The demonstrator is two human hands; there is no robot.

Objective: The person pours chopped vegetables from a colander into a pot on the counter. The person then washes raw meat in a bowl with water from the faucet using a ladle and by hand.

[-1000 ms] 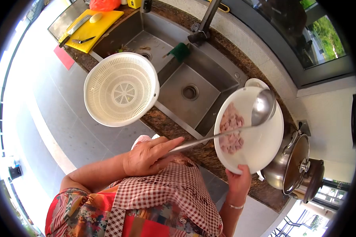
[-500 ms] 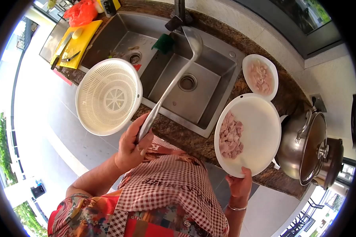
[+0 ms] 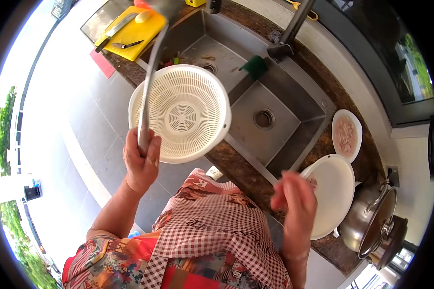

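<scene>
My left hand [image 3: 142,161] is wrapped round the handle of a long metal ladle [image 3: 147,98]. The ladle points up and away, and its blurred head shows near the top edge. Behind it, a white plastic colander [image 3: 182,117] with slotted sides sits at the near edge of the sink, holding nothing visible. My right hand [image 3: 296,202] is raised, smeared by motion, in front of a large white bowl [image 3: 335,192]. Whether its fingers touch anything does not show. Pink chunks of raw meat [image 3: 313,183] peek out in that bowl, mostly hidden by the hand.
A double steel sink [image 3: 284,108] has a black faucet [image 3: 280,50] and a green scrubber [image 3: 255,67] on its divider. A yellow cutting board [image 3: 147,36] carries a cleaver and small knife. To the right stand a white dish [image 3: 354,154] of pale meat and a lidded pot [image 3: 359,212].
My right hand has let go of the large bowl's rim and risen leftward. My left hand has moved left with the ladle. The camera view has shifted, so the sink appears farther right.
</scene>
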